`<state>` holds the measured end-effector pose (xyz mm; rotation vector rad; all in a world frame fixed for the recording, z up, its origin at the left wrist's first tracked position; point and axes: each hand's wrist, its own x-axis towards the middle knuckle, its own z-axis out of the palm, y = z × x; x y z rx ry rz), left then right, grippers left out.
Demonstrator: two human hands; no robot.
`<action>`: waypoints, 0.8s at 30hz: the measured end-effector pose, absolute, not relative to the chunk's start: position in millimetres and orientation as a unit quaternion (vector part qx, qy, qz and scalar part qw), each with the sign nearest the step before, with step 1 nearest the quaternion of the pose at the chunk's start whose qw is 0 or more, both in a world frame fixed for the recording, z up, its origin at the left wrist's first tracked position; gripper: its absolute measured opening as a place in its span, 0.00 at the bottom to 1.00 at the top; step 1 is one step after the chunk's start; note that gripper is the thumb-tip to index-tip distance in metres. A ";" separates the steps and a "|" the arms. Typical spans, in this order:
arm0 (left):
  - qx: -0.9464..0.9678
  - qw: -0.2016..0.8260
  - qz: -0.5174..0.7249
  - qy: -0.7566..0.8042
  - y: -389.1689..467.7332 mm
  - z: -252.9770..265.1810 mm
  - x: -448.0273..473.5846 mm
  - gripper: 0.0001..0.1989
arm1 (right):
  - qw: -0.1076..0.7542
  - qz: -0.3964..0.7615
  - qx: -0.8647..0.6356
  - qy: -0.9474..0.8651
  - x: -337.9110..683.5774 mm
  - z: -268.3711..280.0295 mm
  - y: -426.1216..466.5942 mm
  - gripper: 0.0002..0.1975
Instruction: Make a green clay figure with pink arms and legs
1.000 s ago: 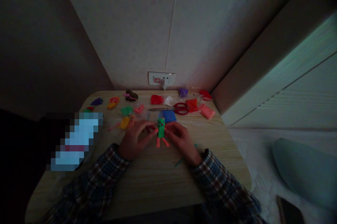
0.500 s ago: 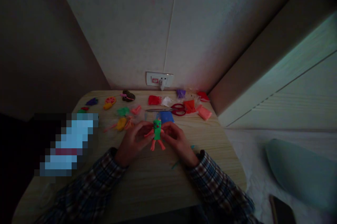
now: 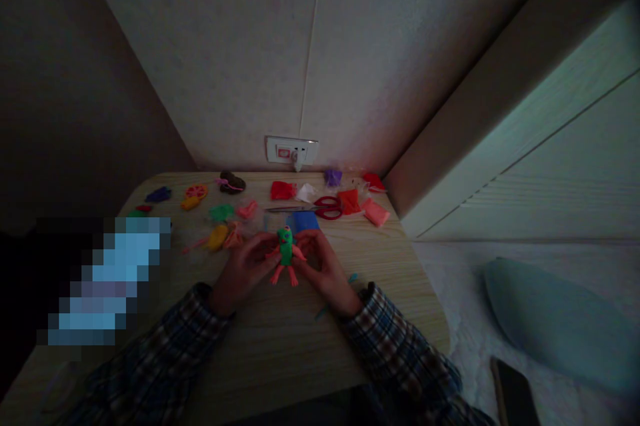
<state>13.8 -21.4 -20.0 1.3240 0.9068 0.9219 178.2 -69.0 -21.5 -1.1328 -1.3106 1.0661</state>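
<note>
A small clay figure (image 3: 285, 249) with a green head and body and pink arms and legs is held above the table, upright and facing me. My left hand (image 3: 245, 269) pinches it from the left side, fingers closed. From the other side my right hand (image 3: 324, 271) grips it with thumb and fingers, near the pink arm. Just beyond the hands lies a blue clay packet (image 3: 305, 221). Red-handled scissors (image 3: 327, 208) rest behind that, blades pointing left. Some fingertips are hidden behind the figure.
Several clay packets, such as an orange one (image 3: 349, 201) and a pink one (image 3: 375, 212), lie along the back. Finished-looking clay pieces, including a brown one (image 3: 231, 182), sit at the back left. A pixelated screen (image 3: 115, 273) stands left. A phone (image 3: 515, 391) lies right.
The whole view has shifted, so the table and hands appear slightly further left. The figure is tilted a little differently, and its right-side pink arm shows more. Both hands still hold it.
</note>
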 end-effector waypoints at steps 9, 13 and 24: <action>0.583 0.572 0.418 0.397 -17.5 -15.5 8.7 0.16 | 0.536 0.407 -0.465 -0.575 171.5 -17.9 -64.3 0.14; 0.579 0.555 0.450 0.394 -18.9 -13.1 6.7 0.14 | 0.545 0.409 -0.457 -0.572 167.7 -13.4 -63.4 0.14; 0.580 0.559 0.442 0.395 -19.6 -15.7 6.5 0.14 | 0.513 0.383 -0.497 -0.586 169.5 -9.9 -67.8 0.10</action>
